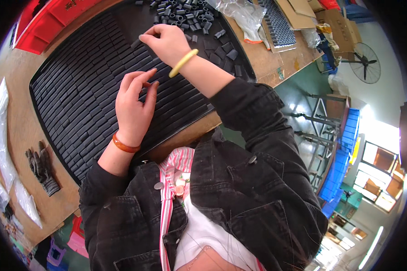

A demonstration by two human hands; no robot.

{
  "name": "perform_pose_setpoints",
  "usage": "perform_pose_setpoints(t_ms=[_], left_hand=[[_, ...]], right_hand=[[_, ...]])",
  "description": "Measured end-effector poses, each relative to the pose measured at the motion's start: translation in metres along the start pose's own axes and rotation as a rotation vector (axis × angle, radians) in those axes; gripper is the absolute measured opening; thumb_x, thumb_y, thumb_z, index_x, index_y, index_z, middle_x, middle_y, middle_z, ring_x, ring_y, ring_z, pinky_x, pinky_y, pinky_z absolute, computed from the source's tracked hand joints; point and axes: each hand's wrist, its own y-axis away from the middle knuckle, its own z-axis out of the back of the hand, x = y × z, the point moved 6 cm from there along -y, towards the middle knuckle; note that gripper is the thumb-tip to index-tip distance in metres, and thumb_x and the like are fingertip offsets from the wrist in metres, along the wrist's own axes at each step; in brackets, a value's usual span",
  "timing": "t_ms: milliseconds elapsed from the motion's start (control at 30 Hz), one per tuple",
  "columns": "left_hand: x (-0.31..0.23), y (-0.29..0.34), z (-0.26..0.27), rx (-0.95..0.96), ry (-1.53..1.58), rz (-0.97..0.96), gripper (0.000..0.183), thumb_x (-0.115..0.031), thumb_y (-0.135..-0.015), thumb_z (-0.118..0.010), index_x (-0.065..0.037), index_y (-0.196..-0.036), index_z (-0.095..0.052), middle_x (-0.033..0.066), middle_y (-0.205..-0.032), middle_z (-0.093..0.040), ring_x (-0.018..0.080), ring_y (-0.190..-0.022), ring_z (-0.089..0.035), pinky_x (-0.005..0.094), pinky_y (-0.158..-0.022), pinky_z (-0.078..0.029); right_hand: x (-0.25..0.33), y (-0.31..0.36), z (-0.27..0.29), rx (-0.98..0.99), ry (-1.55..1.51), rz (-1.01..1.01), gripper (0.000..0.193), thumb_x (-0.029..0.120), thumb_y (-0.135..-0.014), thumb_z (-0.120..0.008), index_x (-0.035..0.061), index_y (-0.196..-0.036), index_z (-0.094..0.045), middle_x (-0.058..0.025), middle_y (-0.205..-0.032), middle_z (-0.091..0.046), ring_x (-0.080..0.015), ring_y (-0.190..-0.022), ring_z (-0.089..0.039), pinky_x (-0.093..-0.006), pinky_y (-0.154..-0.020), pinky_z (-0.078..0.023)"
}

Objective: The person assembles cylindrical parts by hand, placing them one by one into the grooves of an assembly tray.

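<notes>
A large black tray (44,118) lies on the bench before me. Small black tubes (90,86) lie in close, neat rows over most of it. My right hand (169,45), with a pale yellow bangle at the wrist, reaches over the tray's far part. Its thumb and forefinger are pinched on a small black tube (136,44) at the end of the rows. Nearer to me, my left hand (134,99), with an orange-brown bangle, hovers over the rows. Its thumb stands apart from the curved fingers, and nothing shows between them.
Loose black tubes (185,16) are heaped at the tray's far right. A red bin (49,25) stands at the far left. On the wooden bench (61,205) lie a dark glove (43,169) and long clear plastic wrap (7,140). Plastic bags (246,18) and cardboard (298,13) sit at the right.
</notes>
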Motion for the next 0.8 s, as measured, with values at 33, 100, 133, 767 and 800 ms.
perform_pose_setpoints(t_ms=[33,100,133,767,800], left_hand=[[0.000,-0.001,0.001,-0.002,-0.001,-0.002,0.025,-0.002,-0.085,-0.069,-0.004,-0.109,-0.067,0.0096,-0.099,-0.061,0.0196,-0.077,-0.063,0.0299,-0.070,-0.051],[-0.002,-0.003,0.003,-0.022,0.004,-0.017,0.023,-0.001,-0.084,-0.068,-0.004,-0.107,-0.068,0.0097,-0.099,-0.062,0.0200,-0.078,-0.063,0.0301,-0.070,-0.052],[-0.002,-0.004,0.004,-0.026,0.002,-0.016,0.023,-0.001,-0.084,-0.068,-0.004,-0.107,-0.068,0.0097,-0.099,-0.062,0.0200,-0.078,-0.063,0.0301,-0.070,-0.052],[-0.009,-0.003,0.005,-0.037,0.048,-0.036,0.025,0.005,-0.085,-0.064,-0.003,-0.108,-0.068,0.0102,-0.099,-0.062,0.0172,-0.077,-0.062,0.0283,-0.070,-0.051],[-0.011,-0.004,0.002,-0.021,0.049,-0.056,0.025,0.005,-0.085,-0.064,-0.003,-0.108,-0.068,0.0102,-0.099,-0.062,0.0174,-0.077,-0.062,0.0282,-0.070,-0.051]], right_hand=[[-0.004,-0.007,-0.006,0.000,0.000,0.003,0.026,0.026,-0.084,-0.068,0.0001,-0.085,-0.072,-0.0145,-0.080,-0.071,-0.0267,-0.077,-0.069,-0.0372,-0.071,-0.054],[-0.003,-0.016,-0.013,-0.049,0.238,0.066,0.026,0.027,-0.086,-0.066,0.0018,-0.087,-0.073,-0.0166,-0.088,-0.071,-0.0322,-0.085,-0.068,-0.0406,-0.078,-0.055],[-0.005,-0.018,-0.017,0.001,0.375,0.047,0.026,0.029,-0.087,-0.066,0.0040,-0.092,-0.073,-0.0167,-0.095,-0.070,-0.0324,-0.091,-0.068,-0.0407,-0.081,-0.055],[-0.038,0.015,0.150,-0.063,0.457,0.068,0.029,0.032,-0.081,-0.072,0.0044,-0.086,-0.069,-0.0142,-0.082,-0.070,-0.0305,-0.079,-0.068,-0.0389,-0.073,-0.053],[-0.046,0.027,0.160,-0.003,0.519,0.004,0.029,0.032,-0.081,-0.072,0.0046,-0.089,-0.069,-0.0137,-0.081,-0.070,-0.0307,-0.079,-0.068,-0.0389,-0.073,-0.053]])
